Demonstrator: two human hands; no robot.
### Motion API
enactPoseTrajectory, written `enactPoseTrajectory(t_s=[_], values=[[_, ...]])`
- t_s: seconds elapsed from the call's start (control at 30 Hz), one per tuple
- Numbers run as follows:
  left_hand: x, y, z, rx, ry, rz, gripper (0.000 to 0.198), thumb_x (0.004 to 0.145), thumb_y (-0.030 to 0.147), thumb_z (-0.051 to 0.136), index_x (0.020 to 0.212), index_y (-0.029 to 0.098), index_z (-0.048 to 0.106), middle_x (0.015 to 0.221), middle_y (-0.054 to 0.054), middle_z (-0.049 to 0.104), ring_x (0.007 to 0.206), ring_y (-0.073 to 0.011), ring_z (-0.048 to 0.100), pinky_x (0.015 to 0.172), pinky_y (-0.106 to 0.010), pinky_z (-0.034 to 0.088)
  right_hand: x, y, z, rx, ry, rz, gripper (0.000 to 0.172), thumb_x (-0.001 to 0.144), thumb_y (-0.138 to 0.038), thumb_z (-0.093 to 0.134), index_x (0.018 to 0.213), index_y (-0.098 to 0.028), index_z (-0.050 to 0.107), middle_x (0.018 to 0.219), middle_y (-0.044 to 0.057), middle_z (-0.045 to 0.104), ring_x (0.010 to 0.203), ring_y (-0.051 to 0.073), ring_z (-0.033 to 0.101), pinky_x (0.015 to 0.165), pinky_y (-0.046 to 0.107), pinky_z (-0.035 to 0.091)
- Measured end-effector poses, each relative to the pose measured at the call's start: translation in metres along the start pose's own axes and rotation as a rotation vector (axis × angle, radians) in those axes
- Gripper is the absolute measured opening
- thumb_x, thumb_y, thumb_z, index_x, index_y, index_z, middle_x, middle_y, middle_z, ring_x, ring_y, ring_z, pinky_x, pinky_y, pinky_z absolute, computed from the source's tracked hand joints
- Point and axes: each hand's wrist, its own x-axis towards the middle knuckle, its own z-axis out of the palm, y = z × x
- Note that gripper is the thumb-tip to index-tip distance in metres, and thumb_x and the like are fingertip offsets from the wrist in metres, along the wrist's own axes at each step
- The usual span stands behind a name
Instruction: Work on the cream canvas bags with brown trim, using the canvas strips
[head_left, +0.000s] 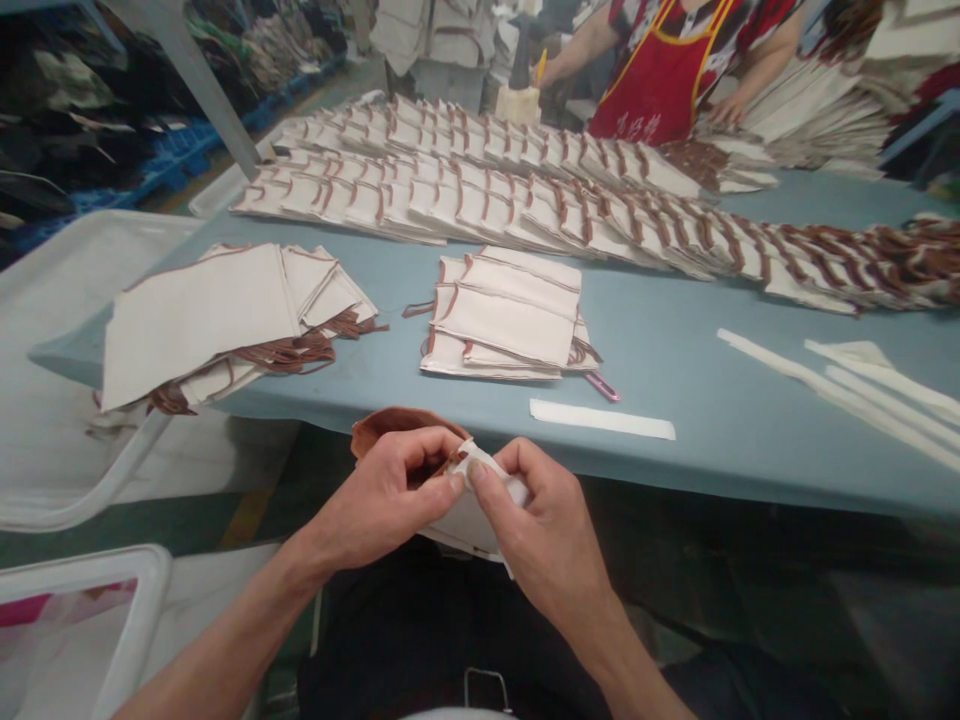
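Over my lap, at the table's front edge, both hands pinch one white fabric pouch (461, 522) whose brown edge or lining shows at the upper left. My left hand (390, 490) is closed, thumb and forefinger gripping the pouch's corner. Close beside it, my right hand (551, 520) is closed on the same corner, where white material is bunched up. The fingers hide exactly how the corner is folded. Beyond my hands lies a small stack of white pouches (510, 310) with brown trim. A pink-handled tool (602, 387) sticks out from under that stack.
A pile of pouches (202, 310) with brown cords lies left on the blue-grey table (375, 390). Long overlapping rows of pouches (465, 195) run behind. White strips (602, 419) lie to the right. Across the table stands a person in a red apron (660, 85). White bins (154, 610) stand left.
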Motion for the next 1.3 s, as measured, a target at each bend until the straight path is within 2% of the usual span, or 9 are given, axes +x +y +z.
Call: enactPoseTrajectory(t_s=[0.2,0.43,0.6,0.8,0.9,1.03,1.17,1.3], values=[[-0.003,-0.002,0.001,0.140,0.038,0.034,0.020,0.095,0.028,0.057,0.090,0.014,0.071,0.088,-0.001,0.069,0.077,-0.0138,0.058,0.066,-0.020,0.045,0.000,0.003,-0.001,0.006,0.004,-0.043,0.036,0.087,-0.052,0.055,0.067,-0.023,0.051,0.059,-0.004,0.054,0.055,0.015,0.049,0.055,0.026,0.031],[-0.014,0.005,0.001,0.156,0.030,0.035,0.022,0.095,0.027,0.055,0.088,0.014,0.072,0.080,0.000,0.068,0.069,-0.0126,0.056,0.062,-0.020,0.043,0.001,0.002,-0.011,0.011,-0.025,-0.186,0.025,0.088,-0.042,0.062,0.075,-0.021,0.058,0.063,-0.004,0.057,0.057,0.013,0.051,0.056,0.025,0.036],[-0.019,0.010,0.004,0.254,0.061,0.071,0.027,0.095,0.028,0.052,0.082,0.015,0.071,0.075,0.001,0.064,0.064,-0.0119,0.052,0.057,-0.021,0.039,0.001,0.002,-0.008,0.107,-0.124,-0.200,0.023,0.091,-0.039,0.060,0.076,-0.021,0.055,0.063,-0.005,0.052,0.055,0.012,0.046,0.053,0.024,0.035],[-0.023,0.011,0.018,0.334,0.107,0.072,0.025,0.090,0.020,0.044,0.075,0.016,0.063,0.065,0.004,0.056,0.059,-0.0120,0.047,0.055,-0.024,0.034,0.011,0.014,-0.003,0.255,-0.318,-0.192,0.038,0.096,-0.053,0.055,0.075,-0.023,0.046,0.064,-0.007,0.046,0.058,0.012,0.042,0.054,0.025,0.031],[-0.021,0.008,0.024,0.393,0.158,0.100,0.026,0.088,0.020,0.040,0.069,0.017,0.058,0.062,0.004,0.051,0.058,-0.0128,0.044,0.056,-0.027,0.032,0.013,0.018,0.000,0.238,-0.336,-0.255,0.041,0.100,-0.054,0.050,0.075,-0.023,0.043,0.064,-0.007,0.044,0.059,0.012,0.041,0.056,0.026,0.030],[-0.016,0.003,0.025,0.393,0.212,0.150,0.027,0.088,0.021,0.035,0.065,0.020,0.050,0.060,0.005,0.041,0.057,-0.0133,0.040,0.057,-0.029,0.029,0.011,0.017,0.006,0.216,-0.296,-0.323,0.037,0.104,-0.047,0.043,0.075,-0.024,0.039,0.063,-0.007,0.041,0.059,0.013,0.040,0.058,0.028,0.029],[-0.010,0.002,0.018,0.336,0.122,0.148,0.024,0.086,0.021,0.035,0.063,0.022,0.041,0.061,0.005,0.037,0.058,-0.0131,0.036,0.057,-0.029,0.028,0.011,0.016,0.007,0.170,-0.259,-0.356,0.038,0.106,-0.045,0.038,0.073,-0.025,0.035,0.062,-0.007,0.037,0.057,0.013,0.038,0.058,0.028,0.027],[-0.005,0.006,0.012,0.361,0.014,0.151,0.020,0.083,0.022,0.036,0.063,0.022,0.036,0.063,0.005,0.036,0.060,-0.0136,0.036,0.059,-0.030,0.028,0.019,0.015,0.000,0.007,-0.227,-0.440,0.039,0.105,-0.039,0.038,0.069,-0.025,0.032,0.060,-0.006,0.034,0.053,0.013,0.035,0.056,0.028,0.024]])
